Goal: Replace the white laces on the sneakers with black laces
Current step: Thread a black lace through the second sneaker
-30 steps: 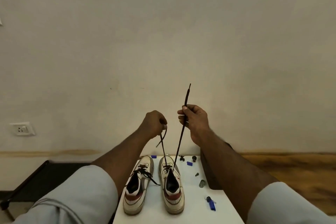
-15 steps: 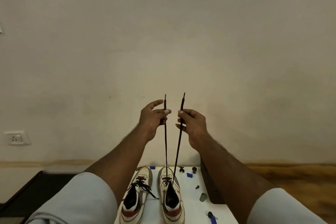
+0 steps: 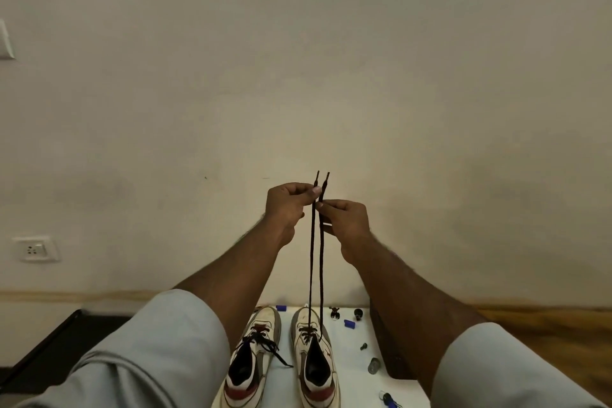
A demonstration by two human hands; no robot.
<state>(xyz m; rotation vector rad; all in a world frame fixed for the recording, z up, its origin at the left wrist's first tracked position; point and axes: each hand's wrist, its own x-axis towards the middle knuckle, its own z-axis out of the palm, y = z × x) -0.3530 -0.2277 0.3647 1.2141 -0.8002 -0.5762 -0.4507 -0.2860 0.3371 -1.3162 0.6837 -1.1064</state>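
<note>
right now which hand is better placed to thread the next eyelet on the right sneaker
Probably the right hand: it pinches the lace end that drops to the right side of the right sneaker. The left hand holds the other end higher.

Two sneakers stand side by side on the tabletop (image 3: 288,384), the left sneaker (image 3: 251,361) just beside the right sneaker (image 3: 314,364), toes toward the wall (image 3: 331,76). Above them the left hand (image 3: 288,205) and right hand (image 3: 344,222) meet, each with a pinching grip on one end of the lace (image 3: 316,258), whose two strands run down side by side into the right sneaker. Small bits (image 3: 349,324) lie scattered on the tabletop right of that sneaker, and a wall socket (image 3: 34,249) sits far left.
</note>
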